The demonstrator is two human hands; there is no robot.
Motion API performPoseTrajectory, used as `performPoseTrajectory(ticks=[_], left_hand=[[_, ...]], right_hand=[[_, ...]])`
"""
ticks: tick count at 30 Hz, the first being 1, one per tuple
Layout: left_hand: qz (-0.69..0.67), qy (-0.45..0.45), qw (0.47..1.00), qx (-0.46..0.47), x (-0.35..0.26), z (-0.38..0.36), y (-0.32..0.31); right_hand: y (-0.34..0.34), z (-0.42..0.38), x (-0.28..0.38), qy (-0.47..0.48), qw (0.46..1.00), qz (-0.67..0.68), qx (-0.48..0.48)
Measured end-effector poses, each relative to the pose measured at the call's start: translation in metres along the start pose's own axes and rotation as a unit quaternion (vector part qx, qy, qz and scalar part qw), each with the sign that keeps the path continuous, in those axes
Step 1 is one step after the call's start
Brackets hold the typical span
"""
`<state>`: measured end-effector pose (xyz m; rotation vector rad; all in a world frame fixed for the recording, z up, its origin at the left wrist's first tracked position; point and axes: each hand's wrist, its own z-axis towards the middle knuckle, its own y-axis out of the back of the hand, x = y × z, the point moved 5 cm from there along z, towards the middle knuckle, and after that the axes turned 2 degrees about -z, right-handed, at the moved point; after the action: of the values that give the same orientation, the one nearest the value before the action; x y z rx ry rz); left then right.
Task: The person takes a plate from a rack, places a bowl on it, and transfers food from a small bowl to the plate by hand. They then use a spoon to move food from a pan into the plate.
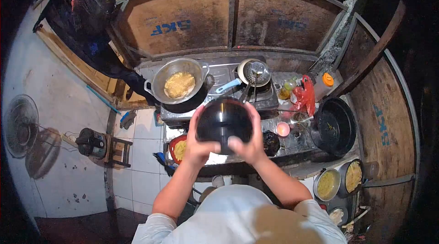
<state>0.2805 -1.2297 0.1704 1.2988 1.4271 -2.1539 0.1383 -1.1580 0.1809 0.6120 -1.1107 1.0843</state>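
One glossy black rounded vessel (224, 123) sits at the centre of the head view, held between two hands, the left hand (200, 147) and the right hand (249, 146). The fingers of both are spread around its opposite sides, thumbs on the near face; whether it is a bowl or a lid, I cannot tell. It covers part of the front edge of one stove (222, 76).

Two cooking vessels stand on that stove: one two-handled pot (160, 76) at upper left of centre, and one pan (243, 69) with a blue handle pointing left. Behind them, two wooden panels (196, 13) bound the top of the frame.

Right of centre, the bench (299, 148) carries one pink cup (283, 129), one black bag (271, 144), one red bag (305, 94) and one orange-capped container (325, 87). One black tub (351, 127) limits room on the right; a strip of bench shows between it and the cup. Left of centre, one red basket (173, 146) lies near the left forearm, with white floor tiles (145, 145) beyond. Two pans of yellow food (326, 184) stand side by side at lower right.
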Motion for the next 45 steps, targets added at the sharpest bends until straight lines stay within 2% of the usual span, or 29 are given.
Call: performPoseTrajectory(ticks=[2, 5, 6, 8, 10, 13, 14, 16, 17, 18, 20, 21, 22, 23, 24, 26, 27, 29, 30, 31, 32, 34, 36, 38, 40, 41, 42, 44, 45], left_hand=[[0.011, -0.099, 0.989, 0.107, 0.013, -0.024, 0.014], [-0.109, -0.014, 0.993, 0.036, 0.063, -0.029, 0.038], [-0.170, 0.030, 0.984, -0.035, 0.069, -0.024, 0.032], [-0.218, 0.113, 0.967, -0.063, 0.108, -0.018, 0.056], [-0.195, 0.071, 0.978, -0.030, 0.078, 0.000, 0.045], [-0.278, 0.059, 0.954, -0.098, 0.042, 0.000, 0.027], [-0.342, 0.064, 0.933, -0.093, 0.023, -0.005, 0.011], [-0.378, 0.022, 0.925, -0.040, 0.031, 0.009, 0.028], [-0.396, 0.003, 0.918, -0.012, 0.036, 0.015, 0.038], [-0.358, 0.001, 0.934, -0.011, 0.036, 0.024, 0.043], [-0.185, 0.022, 0.982, 0.006, 0.016, 0.040, 0.027], [-0.123, 0.028, 0.992, 0.019, 0.000, 0.047, 0.013], [-0.094, 0.045, 0.994, -0.018, -0.020, 0.047, -0.005], [-0.074, -0.027, 0.997, 0.027, -0.035, 0.042, -0.019], [-0.053, -0.102, 0.991, 0.072, -0.043, 0.034, -0.030], [-0.091, -0.149, 0.979, 0.107, -0.017, 0.001, -0.009], [-0.029, -0.158, 0.973, 0.166, 0.009, -0.006, 0.014], [-0.064, 0.002, 0.998, -0.001, 0.053, -0.031, 0.031], [-0.051, 0.075, 0.994, -0.062, 0.070, -0.047, 0.036], [-0.066, 0.107, 0.989, -0.084, 0.076, -0.046, 0.037], [-0.081, 0.142, 0.981, -0.107, 0.082, -0.047, 0.038], [-0.062, 0.135, 0.985, -0.085, 0.048, -0.024, 0.017], [-0.052, 0.025, 0.998, 0.030, 0.009, -0.010, -0.007], [0.025, -0.154, 0.977, 0.148, -0.015, -0.028, -0.019], [-0.130, 0.027, 0.988, 0.080, 0.015, -0.040, -0.003], [-0.213, 0.106, 0.971, 0.024, 0.029, -0.048, 0.006], [0.028, -0.105, 0.983, 0.146, 0.049, -0.061, 0.023], [-0.020, 0.055, 0.998, -0.018, 0.097, -0.066, 0.052], [-0.069, 0.143, 0.984, -0.084, 0.109, -0.058, 0.058]], right_hand=[[0.001, -0.028, 0.005, 0.075, 0.995, 0.020, 0.057], [0.009, -0.037, -0.019, 0.041, 0.976, -0.212, 0.035], [0.006, -0.028, -0.019, -0.003, 0.960, -0.279, 0.012], [0.009, -0.008, -0.032, -0.100, 0.949, -0.298, -0.009], [0.000, 0.014, 0.000, -0.057, 0.957, -0.285, 0.000], [-0.041, -0.002, 0.098, 0.208, 0.922, -0.324, 0.031], [-0.048, -0.013, 0.107, 0.254, 0.922, -0.290, 0.040], [-0.048, -0.016, 0.103, 0.300, 0.926, -0.227, 0.028], [-0.041, -0.010, 0.089, 0.254, 0.934, -0.249, 0.028], [-0.037, 0.000, 0.084, 0.210, 0.934, -0.289, -0.024], [-0.012, 0.042, 0.047, 0.017, 0.974, -0.227, -0.018], [-0.008, 0.057, 0.036, 0.007, 0.993, -0.118, -0.009], [-0.009, 0.062, 0.028, -0.004, 1.000, -0.005, -0.002], [-0.012, 0.057, 0.041, 0.027, 0.999, 0.027, 0.003], [-0.011, 0.045, 0.051, 0.093, 0.995, -0.025, 0.019], [-0.004, 0.008, 0.050, 0.174, 0.969, -0.167, 0.055], [0.001, -0.009, 0.025, 0.115, 0.982, -0.142, 0.056], [0.010, -0.042, -0.027, -0.006, 0.998, -0.050, 0.039], [0.013, -0.059, -0.048, -0.074, 0.997, 0.017, 0.022], [0.014, -0.065, -0.055, -0.100, 0.995, 0.012, 0.001], [0.018, -0.060, -0.062, -0.098, 0.995, 0.006, -0.009], [0.014, -0.040, -0.052, -0.120, 0.992, 0.000, -0.030], [0.005, -0.015, 0.002, -0.012, 1.000, 0.026, 0.000], [0.005, -0.030, 0.027, 0.129, 0.991, -0.028, 0.026], [0.010, -0.050, 0.018, 0.164, 0.982, -0.059, 0.071], [0.016, -0.071, -0.009, 0.086, 0.992, -0.064, 0.061], [0.020, -0.077, -0.030, 0.025, 0.997, -0.049, 0.052], [0.023, -0.082, -0.067, -0.083, 0.996, 0.000, 0.027], [0.027, -0.083, -0.095, -0.142, 0.990, -0.018, -0.005]])
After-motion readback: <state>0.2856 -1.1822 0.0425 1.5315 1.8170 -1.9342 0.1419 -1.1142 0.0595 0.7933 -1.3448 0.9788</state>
